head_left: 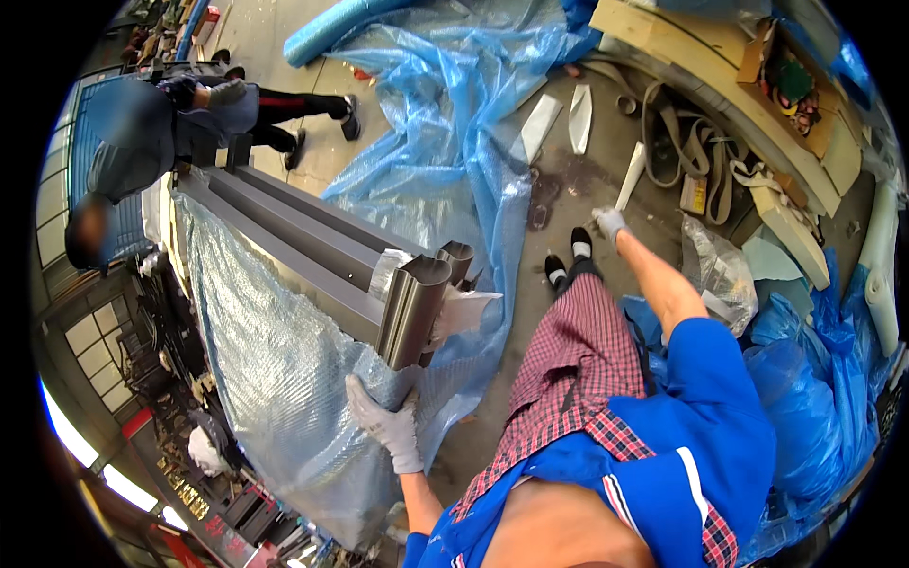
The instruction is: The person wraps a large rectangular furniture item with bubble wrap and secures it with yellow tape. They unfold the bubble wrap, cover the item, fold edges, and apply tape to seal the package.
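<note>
A bundle of long dark grey metal profiles (350,309) reaches from the far left toward me, its ends nearest my body. Clear bubble wrap (275,379) drapes down its left side and around the near end. My left hand (386,428), in a grey glove, grips the wrap just below the profile ends, thumb and fingers apart with the sheet between them. Out to the right, my gloved right hand (609,224) is held away from the bundle. Its fingers are small and partly hidden, beside the lower end of a white strip (631,176); contact is unclear.
At the bundle's far end stands another person (142,133). Blue-tinted bubble wrap (426,114) spreads across the floor from a roll (331,30). Beige straps (677,142), cardboard (720,95) and blue plastic bags (805,388) lie to the right. Tools crowd the left side.
</note>
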Demonstrator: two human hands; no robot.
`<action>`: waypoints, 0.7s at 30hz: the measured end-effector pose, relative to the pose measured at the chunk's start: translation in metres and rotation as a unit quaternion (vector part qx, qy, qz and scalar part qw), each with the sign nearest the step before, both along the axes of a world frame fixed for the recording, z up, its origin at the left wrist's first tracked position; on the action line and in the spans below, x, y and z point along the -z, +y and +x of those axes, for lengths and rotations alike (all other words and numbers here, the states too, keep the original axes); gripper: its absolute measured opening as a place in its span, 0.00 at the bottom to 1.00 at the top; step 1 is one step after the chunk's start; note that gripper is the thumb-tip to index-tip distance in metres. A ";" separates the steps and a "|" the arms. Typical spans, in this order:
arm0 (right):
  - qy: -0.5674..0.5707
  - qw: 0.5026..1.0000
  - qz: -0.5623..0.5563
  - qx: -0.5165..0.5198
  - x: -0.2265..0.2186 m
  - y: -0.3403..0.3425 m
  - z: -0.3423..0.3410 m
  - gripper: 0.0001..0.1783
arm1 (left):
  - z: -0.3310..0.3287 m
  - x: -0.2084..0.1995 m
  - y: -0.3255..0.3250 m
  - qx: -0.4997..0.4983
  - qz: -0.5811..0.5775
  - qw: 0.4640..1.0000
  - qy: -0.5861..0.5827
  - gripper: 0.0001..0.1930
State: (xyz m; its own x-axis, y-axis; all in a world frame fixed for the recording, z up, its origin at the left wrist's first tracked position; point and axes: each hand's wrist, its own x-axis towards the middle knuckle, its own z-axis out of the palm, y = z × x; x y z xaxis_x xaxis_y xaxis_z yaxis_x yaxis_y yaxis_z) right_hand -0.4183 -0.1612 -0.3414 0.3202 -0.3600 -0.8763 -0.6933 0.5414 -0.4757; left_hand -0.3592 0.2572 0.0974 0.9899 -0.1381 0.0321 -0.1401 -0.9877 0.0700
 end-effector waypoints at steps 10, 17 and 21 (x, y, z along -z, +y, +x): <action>-0.011 0.964 -0.064 -0.256 0.225 0.049 0.091 0.14 | 0.011 0.025 -0.023 -0.216 -0.098 0.971 -0.001 0.43; 0.048 0.943 0.009 -0.330 0.323 0.109 0.192 0.39 | 0.052 0.098 -0.100 -0.194 0.040 0.977 -0.075 0.34; 0.101 0.918 -0.015 -0.382 0.355 0.126 0.228 0.53 | 0.064 0.106 -0.103 -0.210 0.097 0.971 -0.067 0.34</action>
